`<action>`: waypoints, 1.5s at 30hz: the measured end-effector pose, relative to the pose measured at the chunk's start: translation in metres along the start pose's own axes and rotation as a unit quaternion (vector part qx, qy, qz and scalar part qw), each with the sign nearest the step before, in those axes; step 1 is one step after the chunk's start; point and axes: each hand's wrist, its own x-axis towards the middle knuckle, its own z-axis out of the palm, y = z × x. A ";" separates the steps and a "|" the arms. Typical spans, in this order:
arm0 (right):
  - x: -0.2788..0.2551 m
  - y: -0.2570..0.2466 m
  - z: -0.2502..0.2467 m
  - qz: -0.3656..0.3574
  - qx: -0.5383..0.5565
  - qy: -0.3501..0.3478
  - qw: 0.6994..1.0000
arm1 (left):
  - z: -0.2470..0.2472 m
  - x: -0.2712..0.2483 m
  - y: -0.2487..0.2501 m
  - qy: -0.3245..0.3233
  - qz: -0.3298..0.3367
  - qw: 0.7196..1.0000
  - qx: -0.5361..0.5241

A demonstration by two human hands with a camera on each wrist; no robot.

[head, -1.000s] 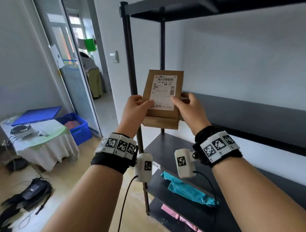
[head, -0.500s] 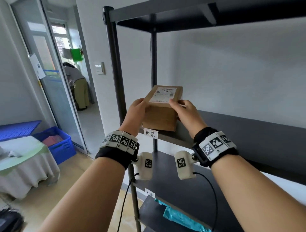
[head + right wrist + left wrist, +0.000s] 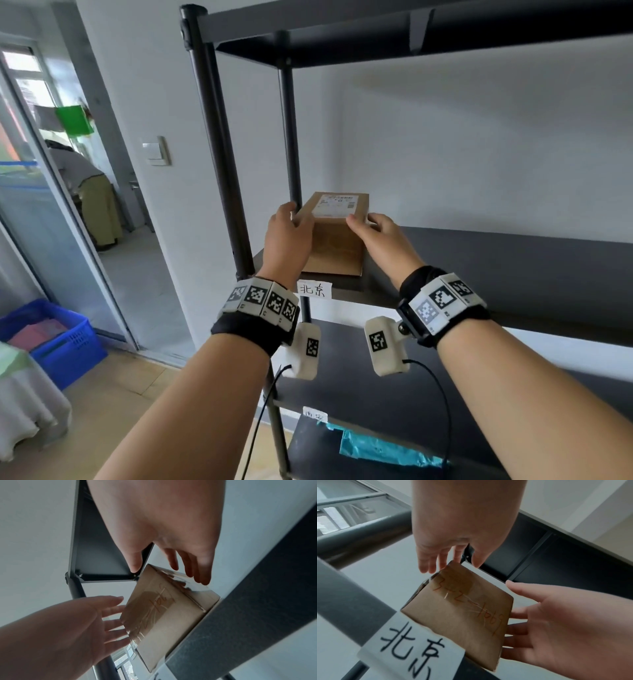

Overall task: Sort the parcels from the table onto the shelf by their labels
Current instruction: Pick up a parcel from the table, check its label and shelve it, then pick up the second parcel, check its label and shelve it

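Step in hand: placing. Brown parcel (image 3: 337, 233) sits at the left end of the shelf (image 3: 513, 260), on the tier tagged with a white label (image 3: 315, 289), printed sticker facing up. Left hand (image 3: 291, 236) and right hand (image 3: 383, 233) flank it with fingers straight and spread, gripping nothing; wrist views show fingertips at the box sides, contact uncertain. Next move, judged: draw both hands clear, then fetch another parcel. Obstruction: black upright post (image 3: 219, 147) just beside the left hand, so withdraw straight back. Nearby: teal parcel (image 3: 383, 448) on a lower tier; blue crate (image 3: 65, 342) on the floor; a person in the doorway.
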 end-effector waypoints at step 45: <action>-0.431 0.158 -0.526 0.196 -0.170 0.405 0.877 | 0.416 -0.479 0.203 -0.439 0.152 0.882 -0.078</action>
